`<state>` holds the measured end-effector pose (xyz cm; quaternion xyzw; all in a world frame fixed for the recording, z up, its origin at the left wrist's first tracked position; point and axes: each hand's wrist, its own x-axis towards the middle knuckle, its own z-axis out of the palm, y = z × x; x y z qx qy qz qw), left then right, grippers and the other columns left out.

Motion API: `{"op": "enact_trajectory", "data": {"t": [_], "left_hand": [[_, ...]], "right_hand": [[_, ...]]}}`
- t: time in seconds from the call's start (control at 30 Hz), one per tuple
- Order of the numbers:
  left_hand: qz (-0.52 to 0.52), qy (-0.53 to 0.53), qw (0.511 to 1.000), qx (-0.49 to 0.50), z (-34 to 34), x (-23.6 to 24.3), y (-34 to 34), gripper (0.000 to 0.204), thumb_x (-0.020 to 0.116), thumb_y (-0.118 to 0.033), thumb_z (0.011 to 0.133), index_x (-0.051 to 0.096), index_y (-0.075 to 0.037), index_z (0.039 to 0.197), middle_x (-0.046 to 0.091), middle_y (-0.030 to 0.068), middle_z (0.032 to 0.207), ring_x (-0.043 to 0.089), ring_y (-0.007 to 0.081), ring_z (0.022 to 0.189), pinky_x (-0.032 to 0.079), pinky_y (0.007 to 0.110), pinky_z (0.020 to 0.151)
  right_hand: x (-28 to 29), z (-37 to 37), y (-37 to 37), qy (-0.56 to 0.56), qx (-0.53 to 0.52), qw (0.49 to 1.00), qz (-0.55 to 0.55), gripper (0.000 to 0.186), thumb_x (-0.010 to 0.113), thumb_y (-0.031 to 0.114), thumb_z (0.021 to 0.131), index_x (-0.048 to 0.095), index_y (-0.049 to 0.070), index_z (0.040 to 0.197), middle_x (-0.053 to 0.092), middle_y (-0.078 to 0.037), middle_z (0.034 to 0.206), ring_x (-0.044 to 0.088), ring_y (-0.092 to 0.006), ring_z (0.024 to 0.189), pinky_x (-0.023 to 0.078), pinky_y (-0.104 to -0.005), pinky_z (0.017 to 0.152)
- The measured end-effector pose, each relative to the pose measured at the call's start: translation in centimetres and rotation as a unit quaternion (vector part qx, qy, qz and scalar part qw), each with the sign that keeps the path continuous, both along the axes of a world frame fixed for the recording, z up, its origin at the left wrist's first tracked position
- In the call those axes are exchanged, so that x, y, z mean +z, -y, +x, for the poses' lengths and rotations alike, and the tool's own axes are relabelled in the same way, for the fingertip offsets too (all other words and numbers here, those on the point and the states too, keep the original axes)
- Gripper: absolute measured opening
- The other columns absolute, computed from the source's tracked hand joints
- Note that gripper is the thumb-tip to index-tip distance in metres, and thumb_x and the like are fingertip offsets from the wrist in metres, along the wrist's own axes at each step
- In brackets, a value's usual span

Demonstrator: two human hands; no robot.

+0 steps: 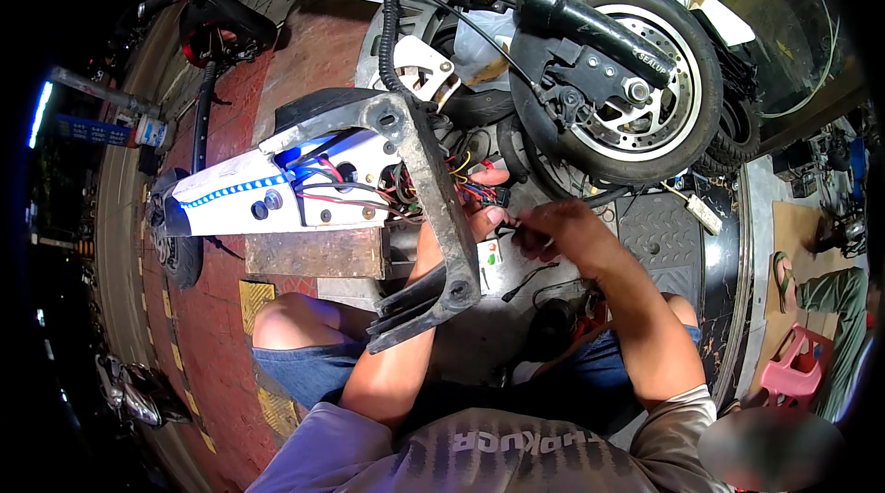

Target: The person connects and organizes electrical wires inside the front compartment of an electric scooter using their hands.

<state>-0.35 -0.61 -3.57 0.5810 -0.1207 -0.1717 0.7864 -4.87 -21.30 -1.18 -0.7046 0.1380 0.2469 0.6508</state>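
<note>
The person sits with bare knees apart over an electric scooter [304, 184] laid on its side on the floor. The left hand [484, 203] reaches up behind a grey metal bracket [433, 207] of the scooter's frame, its grip closed on a bundle of coloured wires [466, 181] that spills from the open white body; part of the hand is hidden by the bracket. The right hand [553, 233] sits just beside the left, fingers pinched together on a thin black wire [530, 276] that hangs below it toward the floor. The wires lie between the two hands, at the open end of the scooter's body, near the front wheel [636, 78]. That wheel, with its brake disc, lies above the hands, and the black handlebar [553, 5] crosses over it. A small white box [493, 267] rests under the hands. At the right edge, another person's foot in a sandal [784, 276] rests beside a pink stool [793, 369].
</note>
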Motion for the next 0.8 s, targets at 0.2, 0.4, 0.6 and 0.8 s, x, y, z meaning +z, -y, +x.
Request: {"op": "enact_trajectory", "data": {"t": [0.2, 0.4, 0.6, 0.8], "left_hand": [[-0.043, -0.049, 0.998, 0.013, -0.3, 1.3, 0.4, 0.052, 0.074, -0.006, 0.090, 0.057, 0.003, 0.138, 0.067, 0.0147, 0.122, 0.068, 0.0215, 0.082, 0.057, 0.037, 0.078], [-0.014, 0.020, 1.000, 0.009, 0.0, 0.7, -0.1, 0.056, 0.073, -0.003, 0.092, 0.054, 0.000, 0.144, 0.063, 0.0141, 0.140, 0.067, 0.0149, 0.090, 0.058, 0.030, 0.075], [-0.046, -0.027, 0.998, -0.045, 0.3, 1.6, -0.3, 0.083, 0.089, -0.023, 0.087, 0.046, -0.001, 0.154, 0.070, 0.0087, 0.116, 0.070, 0.0170, 0.089, 0.059, 0.030, 0.073], [-0.068, -0.083, 0.992, -0.062, 0.0, 3.1, -0.1, 0.071, 0.081, -0.005, 0.087, 0.049, -0.001, 0.151, 0.070, 0.0120, 0.122, 0.068, 0.0189, 0.099, 0.059, 0.033, 0.080]], "right_hand": [[-3.3, 0.3, 2.2, 0.005, -0.158, 0.986, -0.058, 0.023, 0.077, 0.021, 0.092, 0.068, 0.002, 0.103, 0.071, -0.007, 0.082, 0.069, -0.0184, 0.068, 0.055, -0.0343, 0.059], [1.8, -1.6, -0.6, 0.352, -0.091, 0.887, -0.284, 0.040, 0.082, 0.023, 0.089, 0.070, 0.004, 0.122, 0.071, -0.012, 0.099, 0.070, -0.0241, 0.082, 0.055, -0.0365, 0.071], [1.7, -0.2, -2.3, 0.393, -0.040, 0.916, -0.069, 0.043, 0.081, 0.020, 0.091, 0.071, 0.005, 0.130, 0.068, -0.011, 0.117, 0.066, -0.0206, 0.096, 0.055, -0.0356, 0.077], [2.1, 0.6, -2.8, 0.406, -0.042, 0.913, 0.029, 0.027, 0.069, 0.015, 0.101, 0.071, 0.000, 0.123, 0.068, -0.014, 0.118, 0.066, -0.0197, 0.099, 0.051, -0.0305, 0.092]]}}
